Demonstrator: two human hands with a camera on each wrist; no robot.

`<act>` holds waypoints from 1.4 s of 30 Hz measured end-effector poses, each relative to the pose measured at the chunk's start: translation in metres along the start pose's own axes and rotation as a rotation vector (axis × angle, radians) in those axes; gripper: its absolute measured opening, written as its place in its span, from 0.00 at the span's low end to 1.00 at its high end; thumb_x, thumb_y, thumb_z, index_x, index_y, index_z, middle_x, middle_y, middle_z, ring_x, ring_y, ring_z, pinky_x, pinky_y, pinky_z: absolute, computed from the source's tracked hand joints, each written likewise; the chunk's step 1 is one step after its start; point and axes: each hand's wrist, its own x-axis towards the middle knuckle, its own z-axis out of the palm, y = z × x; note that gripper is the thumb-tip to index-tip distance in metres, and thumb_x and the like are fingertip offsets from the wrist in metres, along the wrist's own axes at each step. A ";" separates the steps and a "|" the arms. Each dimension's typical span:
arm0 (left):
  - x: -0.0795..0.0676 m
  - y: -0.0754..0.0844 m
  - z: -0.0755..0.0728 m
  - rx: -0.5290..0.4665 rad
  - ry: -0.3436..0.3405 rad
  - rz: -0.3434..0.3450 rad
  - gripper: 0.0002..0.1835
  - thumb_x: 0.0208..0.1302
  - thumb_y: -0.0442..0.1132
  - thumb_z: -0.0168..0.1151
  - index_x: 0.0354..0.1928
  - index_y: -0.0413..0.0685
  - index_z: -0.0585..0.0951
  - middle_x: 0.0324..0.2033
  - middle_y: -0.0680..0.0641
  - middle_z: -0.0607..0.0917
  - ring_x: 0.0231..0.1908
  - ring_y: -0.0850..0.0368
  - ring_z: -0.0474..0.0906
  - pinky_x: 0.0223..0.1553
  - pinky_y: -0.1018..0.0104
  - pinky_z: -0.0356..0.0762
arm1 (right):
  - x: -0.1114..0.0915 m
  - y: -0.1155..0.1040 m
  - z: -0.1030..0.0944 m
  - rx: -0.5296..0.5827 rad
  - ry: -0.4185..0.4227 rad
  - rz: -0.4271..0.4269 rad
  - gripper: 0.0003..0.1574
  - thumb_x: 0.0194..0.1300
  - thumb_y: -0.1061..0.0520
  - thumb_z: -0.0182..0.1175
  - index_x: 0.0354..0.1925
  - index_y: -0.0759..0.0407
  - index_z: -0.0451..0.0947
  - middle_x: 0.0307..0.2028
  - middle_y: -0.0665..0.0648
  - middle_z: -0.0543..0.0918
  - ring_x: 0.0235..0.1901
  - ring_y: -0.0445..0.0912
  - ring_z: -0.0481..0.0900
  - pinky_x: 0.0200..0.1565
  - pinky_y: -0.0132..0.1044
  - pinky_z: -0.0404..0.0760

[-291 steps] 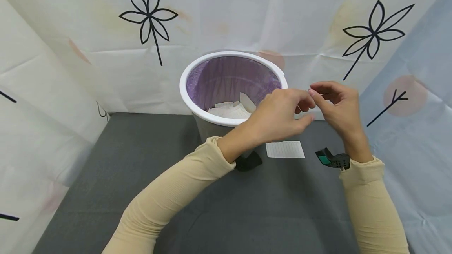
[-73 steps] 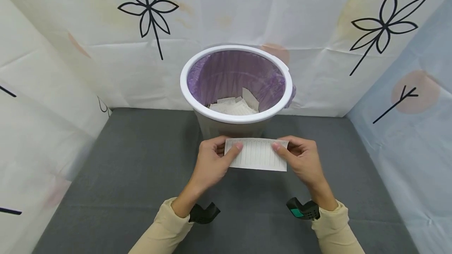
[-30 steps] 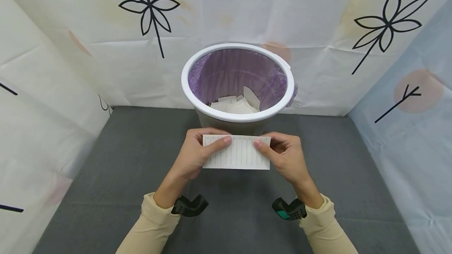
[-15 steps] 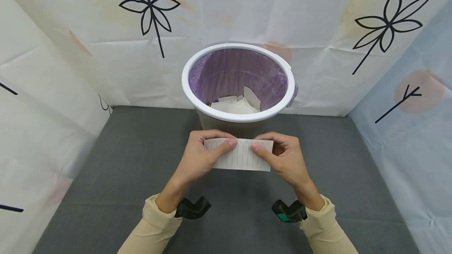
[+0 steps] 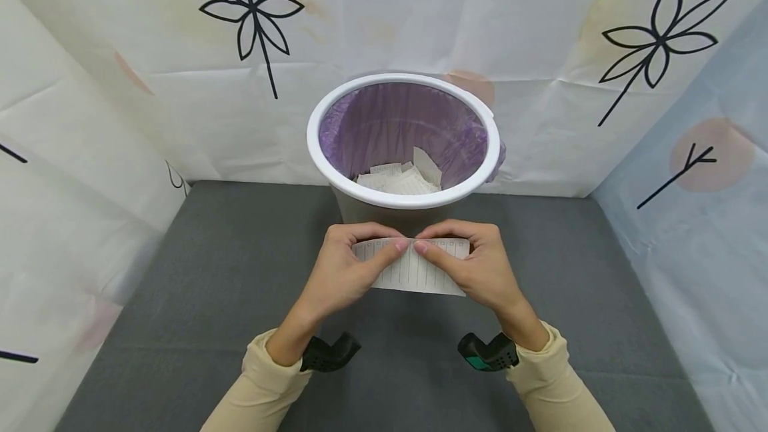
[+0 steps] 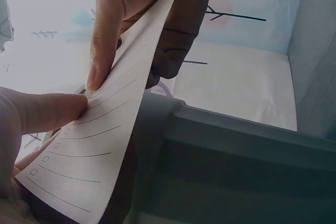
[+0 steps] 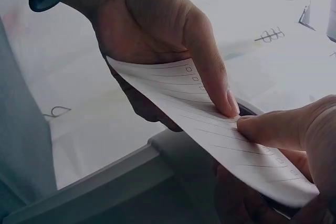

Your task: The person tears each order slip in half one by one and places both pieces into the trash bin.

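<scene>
A white paper slip (image 5: 414, 272), printed with lines and a row of small checkboxes, is held sideways in front of the bin. My left hand (image 5: 345, 265) pinches its top edge near the middle, thumb in front and fingers behind. My right hand (image 5: 477, 265) pinches the same edge just to the right, so the two thumb tips nearly meet. In the left wrist view the slip (image 6: 100, 135) bows between the thumbs. The right wrist view shows the slip (image 7: 199, 124) curved too, in one piece. Most fingers behind the paper are hidden.
Just beyond my hands stands a round bin with a white rim (image 5: 396, 201) and a purple liner (image 5: 402, 115). Several paper pieces (image 5: 399, 182) lie inside it. Grey cloth (image 5: 240, 272) covers the table, and a white patterned sheet (image 5: 384, 12) hangs behind.
Earlier my hands were at the bin's right side, a slip lying on the table. Then both hands held a slip in front of the bin; now their thumbs have come together at its middle.
</scene>
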 end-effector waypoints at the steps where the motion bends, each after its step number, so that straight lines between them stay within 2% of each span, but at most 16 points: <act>1: 0.000 0.000 0.000 0.011 -0.001 -0.001 0.05 0.67 0.36 0.69 0.39 0.45 0.90 0.35 0.55 0.90 0.40 0.59 0.85 0.43 0.62 0.80 | 0.000 0.000 0.000 -0.004 -0.003 -0.003 0.07 0.61 0.71 0.69 0.37 0.62 0.88 0.31 0.57 0.88 0.24 0.47 0.84 0.26 0.36 0.82; 9: 0.000 0.003 0.000 0.049 -0.025 -0.023 0.04 0.67 0.34 0.67 0.39 0.45 0.89 0.34 0.55 0.89 0.37 0.60 0.84 0.39 0.62 0.80 | 0.004 -0.001 -0.002 -0.046 -0.042 -0.036 0.07 0.60 0.70 0.70 0.36 0.60 0.89 0.32 0.57 0.89 0.26 0.45 0.84 0.29 0.35 0.82; 16: 0.001 0.005 0.001 0.059 -0.048 -0.070 0.05 0.68 0.33 0.64 0.38 0.43 0.88 0.34 0.53 0.88 0.36 0.59 0.83 0.39 0.62 0.79 | 0.006 -0.002 -0.001 -0.098 -0.072 -0.150 0.06 0.60 0.69 0.71 0.35 0.61 0.89 0.32 0.53 0.88 0.30 0.45 0.84 0.33 0.33 0.81; 20: 0.003 0.006 0.001 0.048 -0.059 -0.094 0.06 0.68 0.34 0.63 0.38 0.43 0.88 0.35 0.52 0.88 0.38 0.58 0.82 0.40 0.62 0.78 | 0.007 -0.002 -0.001 -0.139 -0.062 -0.194 0.01 0.63 0.62 0.71 0.35 0.59 0.89 0.32 0.49 0.88 0.30 0.43 0.85 0.34 0.33 0.80; 24: 0.005 0.005 0.000 -0.007 -0.072 -0.118 0.07 0.68 0.34 0.63 0.39 0.40 0.88 0.36 0.48 0.88 0.36 0.56 0.83 0.37 0.64 0.79 | 0.007 -0.001 0.002 -0.152 -0.036 -0.253 0.04 0.65 0.59 0.71 0.34 0.60 0.89 0.31 0.49 0.87 0.30 0.43 0.84 0.33 0.32 0.80; 27: 0.006 0.004 0.000 -0.065 -0.084 -0.151 0.07 0.68 0.34 0.63 0.39 0.37 0.88 0.35 0.46 0.89 0.33 0.55 0.83 0.33 0.64 0.81 | 0.008 0.000 0.004 -0.150 -0.016 -0.295 0.01 0.63 0.63 0.71 0.33 0.59 0.88 0.30 0.50 0.87 0.29 0.43 0.84 0.33 0.31 0.79; 30: 0.006 0.005 -0.001 -0.106 -0.084 -0.192 0.08 0.68 0.33 0.63 0.39 0.35 0.88 0.35 0.45 0.88 0.32 0.55 0.83 0.32 0.64 0.81 | 0.008 -0.001 0.005 -0.146 -0.003 -0.329 0.06 0.59 0.69 0.71 0.33 0.60 0.88 0.29 0.51 0.87 0.29 0.43 0.84 0.33 0.30 0.79; 34: 0.006 0.007 -0.001 -0.133 -0.069 -0.230 0.08 0.68 0.33 0.63 0.40 0.34 0.87 0.35 0.44 0.88 0.32 0.55 0.83 0.32 0.64 0.81 | 0.008 -0.002 0.006 -0.148 0.012 -0.353 0.06 0.58 0.71 0.70 0.33 0.61 0.88 0.29 0.52 0.87 0.28 0.43 0.84 0.33 0.30 0.79; 38: 0.006 0.009 -0.002 -0.119 -0.032 -0.205 0.08 0.68 0.34 0.65 0.39 0.36 0.88 0.33 0.44 0.89 0.28 0.54 0.84 0.29 0.63 0.82 | 0.008 -0.004 0.006 -0.147 0.033 -0.350 0.09 0.57 0.71 0.71 0.33 0.60 0.89 0.29 0.52 0.87 0.27 0.43 0.83 0.32 0.30 0.78; 42: 0.005 0.008 0.000 -0.038 0.038 -0.130 0.06 0.66 0.35 0.68 0.37 0.38 0.89 0.32 0.46 0.89 0.27 0.56 0.84 0.29 0.64 0.82 | 0.008 -0.006 0.004 -0.146 0.056 -0.358 0.05 0.58 0.69 0.72 0.33 0.62 0.89 0.29 0.52 0.87 0.26 0.43 0.83 0.31 0.29 0.78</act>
